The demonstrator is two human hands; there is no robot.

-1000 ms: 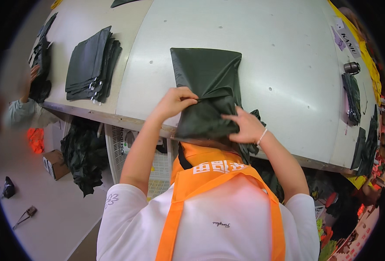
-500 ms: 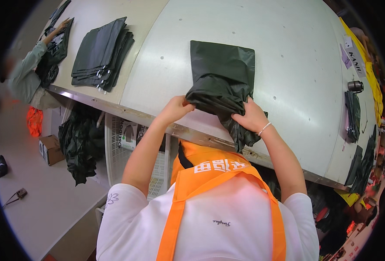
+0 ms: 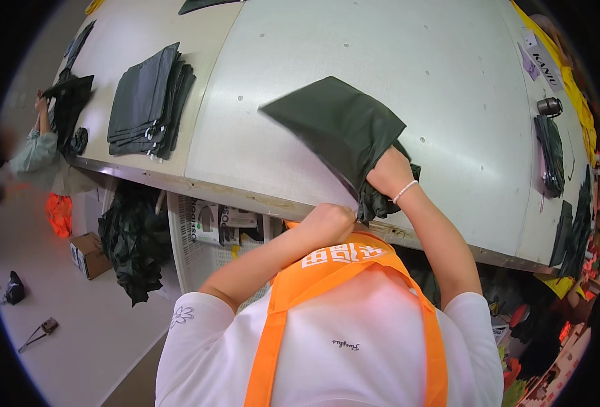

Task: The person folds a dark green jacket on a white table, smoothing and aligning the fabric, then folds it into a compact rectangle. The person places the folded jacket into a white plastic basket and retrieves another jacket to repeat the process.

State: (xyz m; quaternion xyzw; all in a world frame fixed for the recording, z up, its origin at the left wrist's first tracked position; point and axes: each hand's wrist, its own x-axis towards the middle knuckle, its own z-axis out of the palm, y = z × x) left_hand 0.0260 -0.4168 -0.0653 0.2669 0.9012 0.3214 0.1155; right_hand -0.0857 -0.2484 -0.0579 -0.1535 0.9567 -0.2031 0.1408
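Note:
A dark green piece of thin, smooth cloth (image 3: 341, 119), folded into a flat panel, is lifted at a slant over the pale table. Its left corner is blurred, and its near end bunches up at the table's front edge. My right hand (image 3: 389, 173), with a beaded bracelet at the wrist, is closed on the bunched cloth at its right side. By the front edge, my left hand (image 3: 334, 222) is closed in a fist against the near end of the cloth; what its fingers hold is hidden.
Left on the table (image 3: 225, 149) lies a stack of folded dark green pieces (image 3: 143, 102). A co-worker's hand (image 3: 41, 103) handles dark cloth farther left. Below stand white crates (image 3: 178, 230) and a heap of dark cloth (image 3: 134, 237). At right are a black cylinder (image 3: 549, 106) and packed dark pieces (image 3: 549, 156).
My left hand has moved down and right to the table's edge. The cloth panel has swung up and tilted left. My right hand has turned over, still on the cloth.

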